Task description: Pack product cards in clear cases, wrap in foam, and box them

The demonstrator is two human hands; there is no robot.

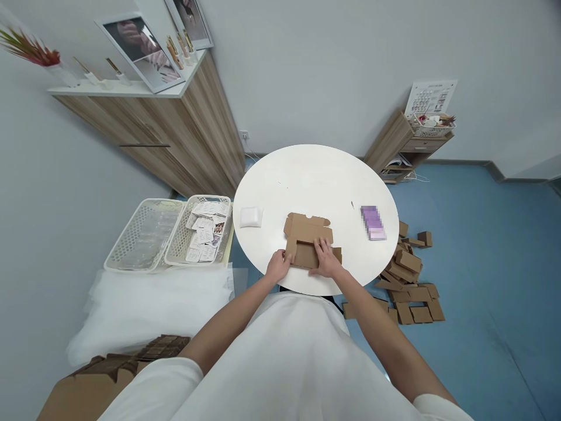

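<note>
A brown cardboard box (302, 225), partly folded with its flapped lid standing out at the far side, lies on the white round table (307, 169). At the box's left near corner, my left hand (279, 266) grips the cardboard edge between thumb and fingers. My right hand (325, 257) rests on the right part of the box, its fingers spread over the cardboard and the inner opening. To the left on the table sits a small white packet (250, 217). A purple stack (373, 223), pixelated, lies to the right, with a small dark item (352, 204) beside it.
Two white baskets, one with clear packets (146, 234), one with printed cards (205, 231), stand left of the table. White plastic sheeting (153, 298) and a large carton (87, 392) lie nearer. Cardboard boxes (407, 263) are piled on the floor at right. Cabinets (210, 111) stand behind.
</note>
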